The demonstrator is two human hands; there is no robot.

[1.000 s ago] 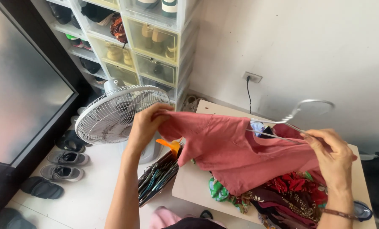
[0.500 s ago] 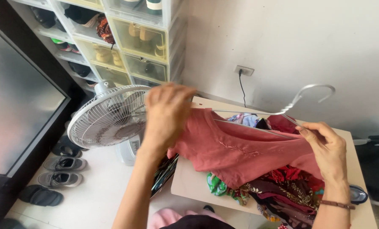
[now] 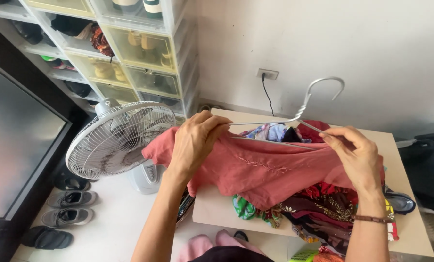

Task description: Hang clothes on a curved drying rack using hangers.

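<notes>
A pink-red top [image 3: 260,170] is stretched between my two hands above a low beige table [image 3: 212,211]. A silver wire hanger [image 3: 304,104] sits in its neck, hook pointing up. My left hand [image 3: 195,140] grips the top's left shoulder over the hanger's left end. On the right, my right hand [image 3: 355,155] pinches the cloth at the right shoulder along the hanger's arm; a thin bracelet is on that wrist.
A heap of patterned clothes [image 3: 323,208] lies on the table under the top. A white standing fan [image 3: 117,140] is to the left. Clear shoe boxes [image 3: 139,48] are stacked at the back. Shoes [image 3: 66,216] line the floor. A wall socket [image 3: 267,74] with a plugged cord is behind.
My left hand has slid down onto the left shoulder, and the cloth now covers more of the hanger. The hanger's hook has swung left and more upright. The view shifted slightly.
</notes>
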